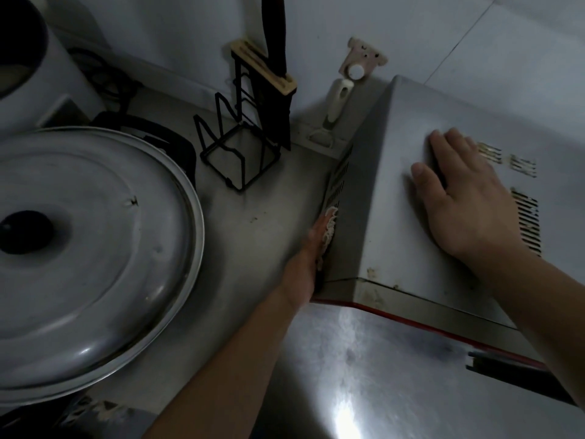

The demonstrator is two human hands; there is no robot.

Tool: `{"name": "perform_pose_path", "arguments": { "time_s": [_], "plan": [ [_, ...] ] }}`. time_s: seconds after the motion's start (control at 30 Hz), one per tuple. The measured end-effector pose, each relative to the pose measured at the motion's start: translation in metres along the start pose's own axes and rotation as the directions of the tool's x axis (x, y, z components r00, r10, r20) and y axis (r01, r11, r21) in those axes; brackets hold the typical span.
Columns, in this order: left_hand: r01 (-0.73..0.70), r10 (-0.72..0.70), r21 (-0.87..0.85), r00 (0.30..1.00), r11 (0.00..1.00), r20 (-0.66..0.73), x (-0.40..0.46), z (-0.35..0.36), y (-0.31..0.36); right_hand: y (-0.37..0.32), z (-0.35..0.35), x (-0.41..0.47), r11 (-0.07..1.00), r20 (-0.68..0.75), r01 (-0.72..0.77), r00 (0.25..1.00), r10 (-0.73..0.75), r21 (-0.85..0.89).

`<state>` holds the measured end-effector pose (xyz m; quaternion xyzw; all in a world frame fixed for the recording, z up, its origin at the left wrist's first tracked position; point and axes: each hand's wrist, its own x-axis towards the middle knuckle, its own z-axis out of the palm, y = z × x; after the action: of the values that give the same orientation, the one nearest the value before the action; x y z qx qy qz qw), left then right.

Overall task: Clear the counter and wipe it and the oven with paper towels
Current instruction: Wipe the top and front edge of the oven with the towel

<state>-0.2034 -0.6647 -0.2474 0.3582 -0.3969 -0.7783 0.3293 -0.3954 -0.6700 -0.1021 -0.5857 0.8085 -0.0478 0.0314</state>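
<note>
Midway: left hand (311,245) presses a paper towel (329,226) flat against the oven (395,217) side; right hand (465,198), fingers spread, steadies its top. Counter (253,201) remains cluttered, seemingly unwiped.

I see a steel counter (253,198) carrying the oven (411,217), which sits just right of where my left hand (308,258) presses a paper towel (329,229). Left of that grip rests a large pot lid (95,248); beyond it stands a black wire rack (240,147).
</note>
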Motion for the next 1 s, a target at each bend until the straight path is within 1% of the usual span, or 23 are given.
{"name": "perform_pose_path", "arguments": {
  "time_s": [0.07,0.13,0.2,0.27,0.37,0.43,0.5,0.6,0.67,0.77,0.9,1.0],
  "plan": [
    [-0.002,0.006,0.094,0.999,0.996,-0.042,-0.003,0.004,0.0,0.0,-0.001,0.0,1.0,0.0,0.001,1.0,-0.001,0.0],
    [-0.006,0.014,0.156,0.999,0.988,-0.051,-0.013,0.008,-0.002,-0.001,-0.001,0.0,1.0,0.002,0.001,1.0,-0.001,-0.001],
    [0.001,0.002,0.129,1.0,0.992,-0.021,-0.027,0.007,-0.004,-0.001,-0.001,-0.001,1.0,-0.001,0.0,1.0,0.0,0.001],
    [-0.047,0.047,0.116,0.999,0.992,-0.002,-0.045,0.011,0.002,-0.001,-0.001,-0.001,1.0,-0.004,0.0,1.0,0.0,0.002],
    [-0.151,0.151,0.169,0.988,0.974,0.014,-0.072,0.027,0.015,-0.001,-0.001,-0.001,1.0,-0.001,0.004,1.0,-0.004,-0.006],
    [-0.168,0.169,0.17,0.986,0.971,0.009,-0.084,0.036,0.026,0.0,-0.001,-0.001,1.0,-0.005,0.006,1.0,-0.006,-0.007],
    [-0.22,0.222,0.169,0.975,0.961,0.007,-0.09,0.041,0.033,0.0,-0.001,-0.002,1.0,-0.006,0.006,1.0,-0.006,-0.003],
    [-0.305,0.306,0.218,0.952,0.927,0.029,-0.089,0.044,0.03,0.0,-0.001,0.0,1.0,0.001,0.001,1.0,-0.001,-0.006],
    [-0.289,0.287,0.232,0.957,0.929,0.044,-0.084,0.039,0.028,0.0,0.0,0.0,1.0,-0.004,0.003,1.0,-0.003,-0.005],
    [-0.174,0.161,0.205,0.984,0.963,0.076,-0.069,0.033,0.037,0.0,0.0,0.0,1.0,-0.009,0.006,1.0,-0.006,0.005],
    [-0.099,0.073,0.289,0.992,0.952,0.1,-0.051,0.035,0.057,-0.001,-0.002,-0.001,1.0,0.002,-0.006,1.0,0.006,0.012],
    [-0.085,0.047,0.345,0.992,0.935,0.117,-0.051,0.037,0.064,-0.001,-0.005,-0.002,0.999,0.003,-0.014,1.0,0.014,0.036]
  ]
}}
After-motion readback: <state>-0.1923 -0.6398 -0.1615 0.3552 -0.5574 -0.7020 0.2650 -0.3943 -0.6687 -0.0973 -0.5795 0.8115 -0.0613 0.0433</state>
